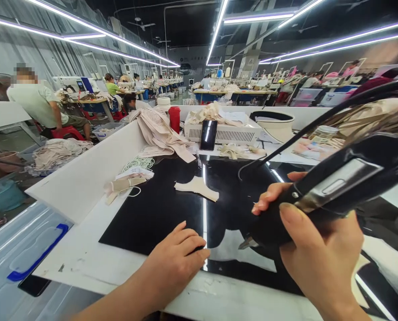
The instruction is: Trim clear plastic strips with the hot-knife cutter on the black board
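Note:
My right hand (319, 249) is wrapped round a black handheld tool (339, 183) with a silver panel and a cable. Its pointed metal tip (248, 243) is over a pale, thin piece (234, 249) on the glossy black board (138, 214). Palm down at the board's front edge, my left hand (180, 254) has its fingers bent and spread a little, the fingertips beside the left end of the pale piece. A cream, curved fabric piece (197, 187) lies farther back on the board.
Fabric strips (159, 129), a red cylinder (174, 119), a phone (208, 134) and a vented white box (225, 133) line the back. Elastic cord (135, 166) lies left, by a white partition (95, 178). A seated person (40, 100) is beyond it.

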Motion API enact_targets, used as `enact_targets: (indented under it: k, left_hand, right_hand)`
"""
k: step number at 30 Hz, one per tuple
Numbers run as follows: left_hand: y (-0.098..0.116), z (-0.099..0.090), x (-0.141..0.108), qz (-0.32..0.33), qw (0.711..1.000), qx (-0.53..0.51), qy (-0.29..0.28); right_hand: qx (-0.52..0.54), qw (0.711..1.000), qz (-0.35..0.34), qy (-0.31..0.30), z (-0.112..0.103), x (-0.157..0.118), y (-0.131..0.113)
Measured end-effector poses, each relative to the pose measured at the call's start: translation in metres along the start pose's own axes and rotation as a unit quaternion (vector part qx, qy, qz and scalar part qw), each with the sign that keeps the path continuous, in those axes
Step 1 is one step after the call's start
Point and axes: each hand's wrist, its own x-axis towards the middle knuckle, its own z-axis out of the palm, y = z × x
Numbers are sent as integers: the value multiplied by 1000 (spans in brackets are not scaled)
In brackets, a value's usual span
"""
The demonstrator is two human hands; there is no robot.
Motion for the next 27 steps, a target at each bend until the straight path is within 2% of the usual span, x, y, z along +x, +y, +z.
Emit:
enact_targets:
  k: [6,12,16,21,27]
  left_hand:
    - [-14,-9,29,20,992,-93,-79]
    - [-38,-7,64,39,954,-227,-193]
    - [-40,-3,73,25,936,-237,-261]
    - [-41,-2,78,9,927,-257,-272]
    - [-44,1,78,12,923,-285,-258]
  right_hand:
    - [23,1000,-20,4,-12,0,6]
    - [32,999,-22,14,-9,-3,5]
    - [46,999,-12,20,-6,-4,6]
    - [60,998,-24,9,1,-3,10]
    - [69,997,-26,2,8,1,16]
